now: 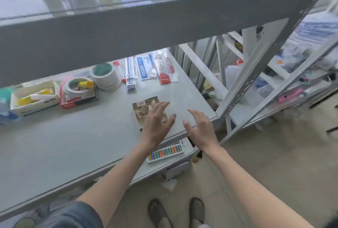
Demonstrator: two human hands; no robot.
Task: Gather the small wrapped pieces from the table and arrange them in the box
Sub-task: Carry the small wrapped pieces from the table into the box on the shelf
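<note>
A small open box (136, 106) sits on the grey shelf surface (73, 136) near its right front corner. Several small tan wrapped pieces (143, 109) lie inside it. My left hand (157, 119) hovers over the box's near half with fingers spread and straight, hiding part of the contents. My right hand (199, 127) is just right of the box above the bare shelf, fingers loosely extended, holding nothing. I see no loose wrapped pieces on the shelf outside the box.
Rolls of tape (107, 75), a carton with yellow items (34, 96), a red-edged box (78, 92) and packaged stationery (146, 68) line the back. A grey shelf beam (146, 20) hangs overhead. An abacus (165, 152) lies on the lower shelf. A metal upright (243, 85) stands at right.
</note>
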